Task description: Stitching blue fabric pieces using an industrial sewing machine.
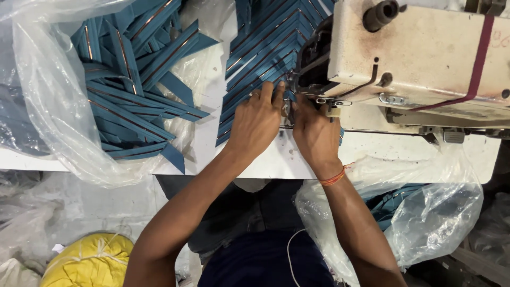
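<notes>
My left hand (256, 121) lies flat on a teal fabric strip (234, 114) at the needle of a cream sewing machine (425, 53), fingers pressed down on the cloth. My right hand (314, 133) rests just to its right, under the machine head, fingertips pinching the same strip by the presser foot (289, 101). An orange thread band circles my right wrist. Behind the needle, a row of sewn teal strips (265, 48) fans away across the white table (207, 143).
A clear plastic bag (64, 127) spilling many teal strips (133, 95) lies at the table's left. Another plastic bag (425, 212) with teal pieces hangs below the table's right edge. A yellow bundle (87, 260) sits on the floor at lower left.
</notes>
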